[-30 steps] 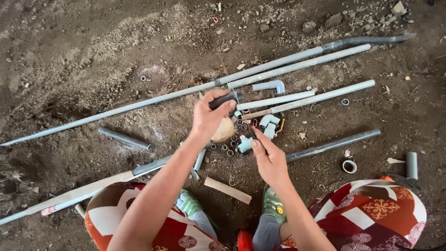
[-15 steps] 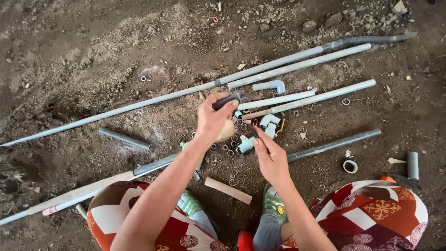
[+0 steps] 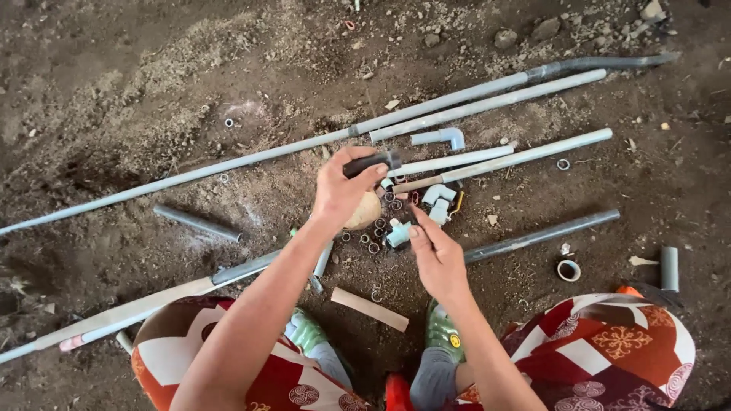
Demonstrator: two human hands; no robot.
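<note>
My left hand (image 3: 341,190) is raised over the dirt and grips a dark tool handle (image 3: 371,161), with a rounded tan lump (image 3: 364,211) just under the palm. My right hand (image 3: 435,257) hovers lower and to the right, fingers pinched near a small pale blue pipe fitting (image 3: 398,234). Between and beyond the hands lies a cluster of pale elbow fittings (image 3: 439,199) and several small rings (image 3: 375,237) on the ground.
Long grey pipes (image 3: 228,164) run diagonally across the dirt, with shorter ones (image 3: 502,99) at the upper right and a dark pipe (image 3: 544,234) at the right. A short pipe piece (image 3: 196,222), a tape roll (image 3: 568,269), a wooden strip (image 3: 369,309) and my patterned red clothing (image 3: 609,350) surround me.
Both hands have shifted only slightly; the right hand's fingers have drawn a little closer to the pale blue fitting. The left hand keeps hold of the dark handle.
</note>
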